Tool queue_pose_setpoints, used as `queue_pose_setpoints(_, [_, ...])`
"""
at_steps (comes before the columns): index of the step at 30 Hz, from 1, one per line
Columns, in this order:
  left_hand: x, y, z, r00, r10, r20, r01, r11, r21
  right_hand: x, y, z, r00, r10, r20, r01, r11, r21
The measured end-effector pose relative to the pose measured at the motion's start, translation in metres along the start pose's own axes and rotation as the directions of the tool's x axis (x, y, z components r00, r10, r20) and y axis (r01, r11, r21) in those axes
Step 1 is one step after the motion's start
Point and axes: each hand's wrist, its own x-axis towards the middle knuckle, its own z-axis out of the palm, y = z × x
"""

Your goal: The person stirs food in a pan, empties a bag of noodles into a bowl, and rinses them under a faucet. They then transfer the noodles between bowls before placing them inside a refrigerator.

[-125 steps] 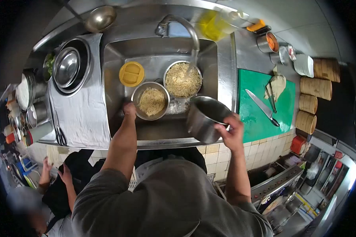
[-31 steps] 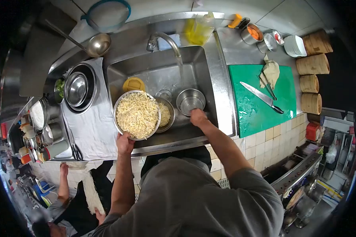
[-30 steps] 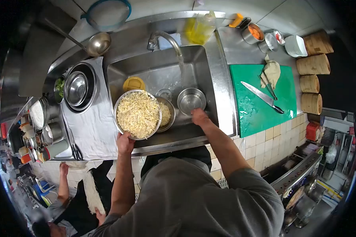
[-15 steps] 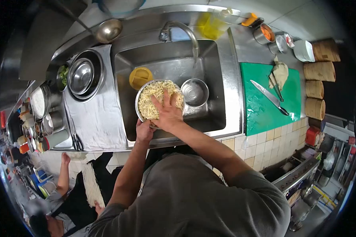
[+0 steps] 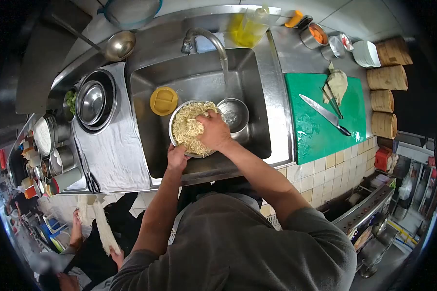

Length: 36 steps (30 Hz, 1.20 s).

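Gripping the near rim of the steel strainer bowl [image 5: 172,133] with the left hand [image 5: 176,157], closed the fingers round the lip, apparently to steady it and carry its weight against the push from above. Pressed the right hand [image 5: 213,130] into the pale shreds [image 5: 185,130] on the bowl's right side, fingers curled down into the heap; could not tell whether clenched on a clump or only bearing on it. Held the bowl low in the sink [image 5: 194,72], just beyond the left fingertips and directly beneath the right ones, mouth upward, perhaps tipped slightly. Found no long axis in it, being round, and no common direction in the tangled shreds. Had a small steel bowl [image 5: 233,115] upright just beyond the right knuckles, close against the strainer's rim, set under the thin stream from the tap [image 5: 202,38], seemingly to catch the water. Had a yellow lid [image 5: 163,101] flat on the sink floor beyond and left of the left fingers, apart from the strainer. Had a knife [image 5: 324,115] on the green board [image 5: 315,140], well off to the right of both hands, tip pointing away and toward the sink.
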Motion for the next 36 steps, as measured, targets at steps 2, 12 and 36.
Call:
queue_pose_setpoints(2, [0.009, -0.005, -0.01, 1.0, -0.026, -0.016, 0.027, 0.998, 0.062, -0.001, 0.011, -0.008, 0.999, -0.018, -0.046, 0.021, 0.998, 0.065])
queue_pose_setpoints(12, [0.021, -0.003, -0.045, 0.993, -0.02, -0.116, 0.033, 0.994, 0.108, 0.024, 0.107, -0.032, 0.926, 0.357, 0.12, -0.361, 0.932, 0.016])
queue_pose_setpoints(36, [-0.025, 0.033, -0.019, 0.985, 0.007, -0.173, -0.011, 1.0, -0.024, 0.118, 0.156, 0.035, 0.937, 0.349, -0.003, -0.349, 0.937, 0.02])
